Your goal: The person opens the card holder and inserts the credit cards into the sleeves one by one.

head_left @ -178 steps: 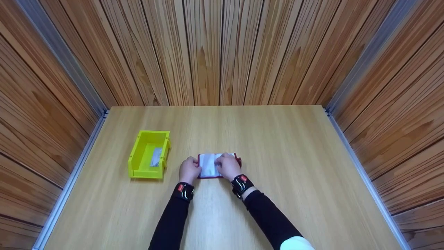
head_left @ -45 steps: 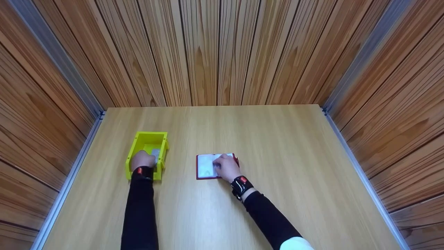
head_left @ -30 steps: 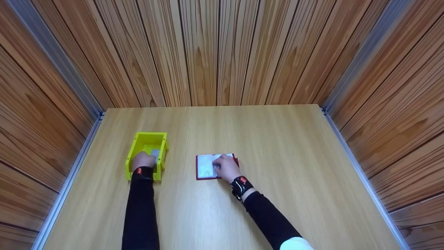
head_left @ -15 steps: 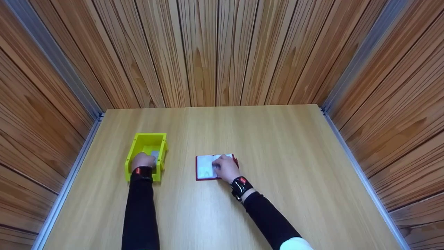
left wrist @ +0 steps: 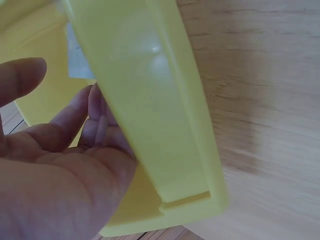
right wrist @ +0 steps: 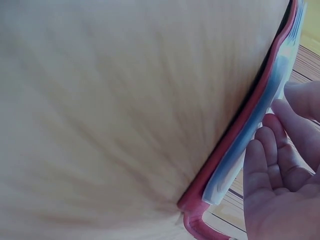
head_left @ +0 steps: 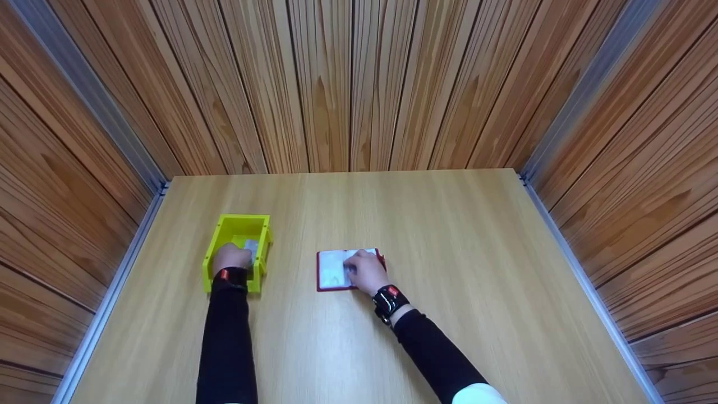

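A red card holder [head_left: 332, 270] with clear plastic sleeves lies spread flat on the table. My right hand [head_left: 369, 272] is over its right half, thumb and forefinger pinching at a clear sleeve [right wrist: 267, 107]; the hand hides most of that side in the head view. To the left, my left hand [head_left: 231, 258] reaches down inside a yellow bin [head_left: 240, 224]. A pale, flat card-like piece [head_left: 251, 246] lies in the bin beside that hand. In the left wrist view, the thumb stands apart from the bent fingers [left wrist: 65, 117], with nothing visible between them; the bin wall partly hides the fingertips.
The wooden table [head_left: 449, 235] is bounded by a plank wall [head_left: 331, 84] at the back and plank walls on both sides. Metal rails [head_left: 589, 286] run along its side edges. A red strap [right wrist: 195, 225] sticks out from the card holder's edge.
Since the oldest frame, my left hand has left the card holder's left edge and gone left into the yellow bin. My right hand has stayed at the holder. Little differs over the last second.
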`<state>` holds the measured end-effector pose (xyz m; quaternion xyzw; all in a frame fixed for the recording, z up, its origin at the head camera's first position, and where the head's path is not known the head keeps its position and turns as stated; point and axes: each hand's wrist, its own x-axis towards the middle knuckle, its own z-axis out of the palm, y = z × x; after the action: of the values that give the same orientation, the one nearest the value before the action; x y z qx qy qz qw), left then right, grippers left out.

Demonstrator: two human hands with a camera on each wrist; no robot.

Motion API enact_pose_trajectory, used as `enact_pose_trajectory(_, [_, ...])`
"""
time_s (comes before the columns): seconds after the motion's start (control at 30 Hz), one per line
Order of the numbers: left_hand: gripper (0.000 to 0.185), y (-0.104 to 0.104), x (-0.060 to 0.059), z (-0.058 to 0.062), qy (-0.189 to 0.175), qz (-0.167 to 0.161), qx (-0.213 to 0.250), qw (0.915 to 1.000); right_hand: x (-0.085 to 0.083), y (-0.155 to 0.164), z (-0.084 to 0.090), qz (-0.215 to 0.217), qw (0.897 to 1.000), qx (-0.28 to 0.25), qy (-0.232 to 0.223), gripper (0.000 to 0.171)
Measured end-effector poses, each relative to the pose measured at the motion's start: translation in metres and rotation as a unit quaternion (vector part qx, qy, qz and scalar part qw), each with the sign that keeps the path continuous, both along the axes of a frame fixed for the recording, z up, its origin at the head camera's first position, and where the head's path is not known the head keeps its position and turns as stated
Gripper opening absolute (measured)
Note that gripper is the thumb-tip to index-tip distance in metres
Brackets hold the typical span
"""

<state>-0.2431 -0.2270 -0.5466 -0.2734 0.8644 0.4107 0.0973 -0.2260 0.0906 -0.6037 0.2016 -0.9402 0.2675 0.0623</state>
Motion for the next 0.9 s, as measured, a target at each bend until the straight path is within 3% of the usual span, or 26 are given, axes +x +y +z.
enact_pose_trajectory(0.37, [0.012, 0.0016, -0.0046, -0.0042, 0.025, -0.035, -0.063, 0.9971, -0.0005, -0.0008, 0.0005, -0.003, 1.000, 0.003, -0.017, 0.023])
enact_pose_trajectory(0.6, [0.018, 0.0006, -0.0006, -0.0019, 0.085, -0.067, -0.102, 0.9888, 0.0005, -0.0002, 0.0006, 0.005, 1.000, -0.002, -0.003, 0.023])
enact_pose_trajectory(0.9, [0.012, -0.0019, -0.0066, -0.0014, 0.046, -0.065, -0.080, 0.9936, 0.0001, -0.0006, 0.0013, -0.003, 1.000, -0.007, -0.011, 0.023])
